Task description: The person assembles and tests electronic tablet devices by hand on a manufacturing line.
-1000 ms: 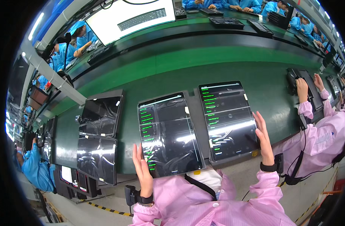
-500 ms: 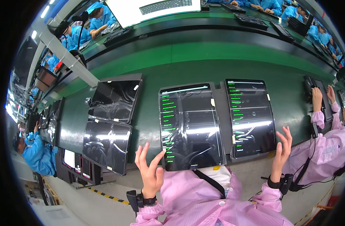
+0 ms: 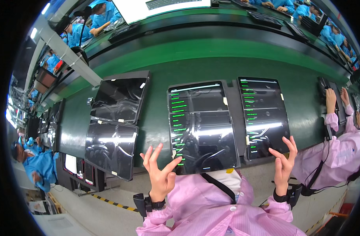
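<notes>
Two lit tablets under clear film show green text lists on black screens. At the lower left corner of the middle tablet (image 3: 203,129), my left hand (image 3: 159,173) has its index finger stretched onto the screen edge, the other fingers spread. My right hand (image 3: 283,165) is over the lower right part of the right tablet (image 3: 264,114). Its index finger reaches onto the glass and its other fingers are apart. Neither hand grasps anything. Whether the fingertips press the glass or hover just above it, I cannot tell. Small pale tabs stick to both tablets' edges.
Left of these lie two dark film-covered tablets, an upper one (image 3: 119,96) and a lower one (image 3: 111,147), on the green table (image 3: 156,98). A metal post (image 3: 76,63) rises behind them. A monitor (image 3: 160,8) stands beyond. At right, a co-worker's hands (image 3: 330,100) handle a dark device.
My left index finger has moved right onto the middle tablet's lower corner. My right hand has shifted left, its index finger now reaching over the right tablet. My view has shifted slightly.
</notes>
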A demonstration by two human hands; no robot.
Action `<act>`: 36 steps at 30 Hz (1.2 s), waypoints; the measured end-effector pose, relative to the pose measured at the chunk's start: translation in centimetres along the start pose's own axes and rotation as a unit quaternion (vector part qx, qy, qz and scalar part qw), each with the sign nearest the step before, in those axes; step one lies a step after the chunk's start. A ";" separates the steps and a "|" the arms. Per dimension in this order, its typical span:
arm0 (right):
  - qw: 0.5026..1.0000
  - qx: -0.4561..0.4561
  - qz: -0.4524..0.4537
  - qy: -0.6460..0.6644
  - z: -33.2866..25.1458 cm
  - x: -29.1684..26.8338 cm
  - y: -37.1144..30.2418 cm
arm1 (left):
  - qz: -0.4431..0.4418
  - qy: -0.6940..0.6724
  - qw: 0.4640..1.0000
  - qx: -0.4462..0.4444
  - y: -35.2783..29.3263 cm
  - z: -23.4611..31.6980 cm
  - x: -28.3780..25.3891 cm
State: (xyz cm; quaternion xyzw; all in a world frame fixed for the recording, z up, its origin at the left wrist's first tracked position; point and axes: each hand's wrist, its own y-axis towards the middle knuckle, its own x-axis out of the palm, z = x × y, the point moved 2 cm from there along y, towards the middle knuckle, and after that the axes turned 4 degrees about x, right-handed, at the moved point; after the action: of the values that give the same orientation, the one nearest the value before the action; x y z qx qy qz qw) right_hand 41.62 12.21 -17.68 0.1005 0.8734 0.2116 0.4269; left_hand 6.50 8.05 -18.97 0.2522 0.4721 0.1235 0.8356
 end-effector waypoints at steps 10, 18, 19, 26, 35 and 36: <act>0.998 -0.019 -0.049 -0.021 -0.8 0.9 1.1 | 0.002 0.062 0.997 -0.054 2.3 0.7 0.8; 0.989 -0.004 -0.129 -0.067 -1.8 1.8 1.7 | 0.018 0.022 0.999 -0.039 0.3 0.6 -0.1; 0.989 0.003 -0.137 -0.059 -1.7 1.8 1.8 | 0.007 0.023 0.999 -0.027 0.1 0.6 -0.2; 0.997 0.013 -0.066 -0.024 -1.4 1.0 1.3 | -0.027 0.017 0.999 -0.009 -0.9 0.5 0.1; 0.998 0.040 -0.037 -0.038 -0.7 -0.2 0.9 | 0.002 0.007 1.000 -0.011 -0.2 1.2 0.1; 0.998 0.040 -0.030 -0.035 -0.6 -0.3 1.1 | 0.001 0.004 1.000 -0.006 -0.1 1.3 0.0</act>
State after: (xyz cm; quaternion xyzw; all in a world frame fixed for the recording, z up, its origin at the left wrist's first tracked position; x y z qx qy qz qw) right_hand 41.34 12.92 -16.57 0.0984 0.8686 0.1598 0.4587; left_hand 7.59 7.57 -18.45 0.2474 0.4748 0.1285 0.8348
